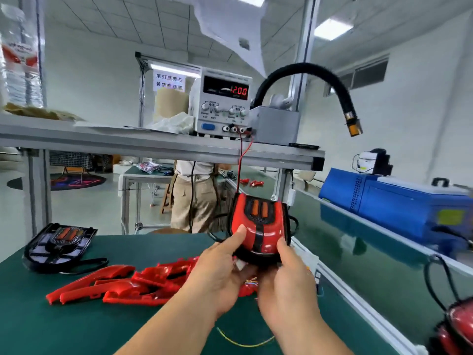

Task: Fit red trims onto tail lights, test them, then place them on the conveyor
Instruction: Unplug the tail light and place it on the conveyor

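**Trimmed tail light held in both grips**

The tail light [258, 226] is held between the left grip [220, 275] and the right grip [286, 283], raised off the green table [76, 324]. The fingers of both grips are curled under its black base, and each thumb is pressed on the glossy red trim on top. Two orange lenses are seen in a black panel at its far end. A thin red lead [240, 160] is run from that end up to the power supply [222, 103] on the shelf [153, 144] above the grips.

A grey metal box [276, 126] is set beside the power supply; its contents cannot be seen. A clear plastic bottle [20, 60] is stood far to the left of the grips, and what it holds cannot be told.

Just left of the left grip, loose red trims [128, 285] are heaped on the matte table: smooth, shiny, curved pieces with pointed ends. Beyond them an untrimmed tail light [60, 242] is laid flat, a black shield-shaped frame with the same orange lenses. A thin yellow wire [243, 342] is lying on the table below the forearms.

To the right of the right grip, the glossy green conveyor [358, 252] is edged with aluminium rails. Another red tail light [458, 326] is placed on it.
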Tool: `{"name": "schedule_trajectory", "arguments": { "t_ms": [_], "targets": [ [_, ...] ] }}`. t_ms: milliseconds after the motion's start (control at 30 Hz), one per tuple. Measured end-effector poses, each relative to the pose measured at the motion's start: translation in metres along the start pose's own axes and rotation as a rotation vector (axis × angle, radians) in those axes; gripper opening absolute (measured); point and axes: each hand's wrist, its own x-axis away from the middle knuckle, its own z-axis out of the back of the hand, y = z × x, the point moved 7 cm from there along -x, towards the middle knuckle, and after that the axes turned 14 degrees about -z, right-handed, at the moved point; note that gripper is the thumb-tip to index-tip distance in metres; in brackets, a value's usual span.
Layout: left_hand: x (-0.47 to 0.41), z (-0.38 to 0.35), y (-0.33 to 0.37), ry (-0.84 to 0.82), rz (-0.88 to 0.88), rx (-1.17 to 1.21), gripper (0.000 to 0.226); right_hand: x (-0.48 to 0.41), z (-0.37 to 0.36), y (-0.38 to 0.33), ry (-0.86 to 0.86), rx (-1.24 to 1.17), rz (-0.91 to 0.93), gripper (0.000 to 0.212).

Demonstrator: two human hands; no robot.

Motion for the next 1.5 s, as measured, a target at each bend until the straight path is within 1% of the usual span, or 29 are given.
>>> {"name": "schedule_trajectory", "arguments": {
  "t_ms": [67,133,200,300,400,467,533,633,733,867,967,1033,1167,1200,1267,1300,1333,1400,1433,1500],
  "targets": [
    [-0.003,-0.027,-0.015,-0.042,0.063,-0.031,0.048,0.01,0.02,-0.03,0.054,-0.012,0.057,0.025],
    [-0.006,-0.057,-0.032,-0.093,0.122,-0.066,0.035,0.018,0.042,-0.061,0.126,-0.021,0.103,0.022],
    [-0.01,-0.086,-0.052,-0.108,0.176,-0.111,0.024,0.025,0.063,-0.091,0.205,-0.001,0.127,0.019],
    [-0.016,-0.13,-0.085,-0.126,0.265,-0.128,0.021,0.028,0.092,-0.133,0.315,0.001,0.108,0.011],
    [-0.022,-0.168,-0.111,-0.132,0.355,-0.092,0.019,0.02,0.112,-0.172,0.387,-0.017,0.077,0.005],
    [-0.032,-0.185,-0.124,-0.129,0.38,-0.085,0.018,0.009,0.123,-0.192,0.434,-0.003,0.064,0.021],
    [-0.042,-0.195,-0.133,-0.126,0.407,-0.092,0.013,-0.003,0.133,-0.205,0.471,0.01,0.057,0.03],
    [-0.057,-0.201,-0.146,-0.13,0.438,-0.084,0.015,-0.019,0.144,-0.211,0.506,0.007,0.04,0.027],
    [-0.068,-0.198,-0.163,-0.173,0.395,-0.048,0.017,-0.031,0.153,-0.205,0.491,-0.03,0.054,0.021],
    [-0.08,-0.182,-0.188,-0.258,0.287,0.111,0.014,-0.042,0.163,-0.195,0.451,0.027,0.18,0.035],
    [-0.087,-0.171,-0.202,-0.292,0.264,0.144,0.027,-0.05,0.171,-0.191,0.454,0.125,0.224,0.037],
    [-0.091,-0.166,-0.209,-0.282,0.269,0.123,0.029,-0.057,0.178,-0.191,0.468,0.142,0.226,0.037],
    [-0.097,-0.171,-0.215,-0.2,0.296,0.123,0.028,-0.07,0.174,-0.196,0.403,0.093,0.233,0.026],
    [-0.097,-0.173,-0.214,-0.181,0.304,0.144,0.028,-0.071,0.171,-0.198,0.413,0.122,0.239,0.022],
    [-0.098,-0.175,-0.213,-0.156,0.319,0.191,0.029,-0.073,0.164,-0.203,0.516,0.238,0.255,0.015],
    [-0.098,-0.174,-0.213,-0.148,0.323,0.208,0.03,-0.074,0.161,-0.204,0.574,0.291,0.261,0.013],
    [-0.098,-0.173,-0.214,-0.146,0.325,0.215,0.03,-0.074,0.157,-0.204,0.617,0.325,0.267,0.016],
    [-0.097,-0.173,-0.214,-0.165,0.329,0.209,0.03,-0.072,0.152,-0.203,0.658,0.337,0.28,0.027],
    [-0.096,-0.174,-0.212,-0.179,0.329,0.203,0.029,-0.07,0.153,-0.202,0.661,0.318,0.286,0.028],
    [-0.095,-0.177,-0.205,-0.215,0.309,0.159,0.027,-0.064,0.158,-0.199,0.646,0.259,0.305,0.024]
  ]
}}
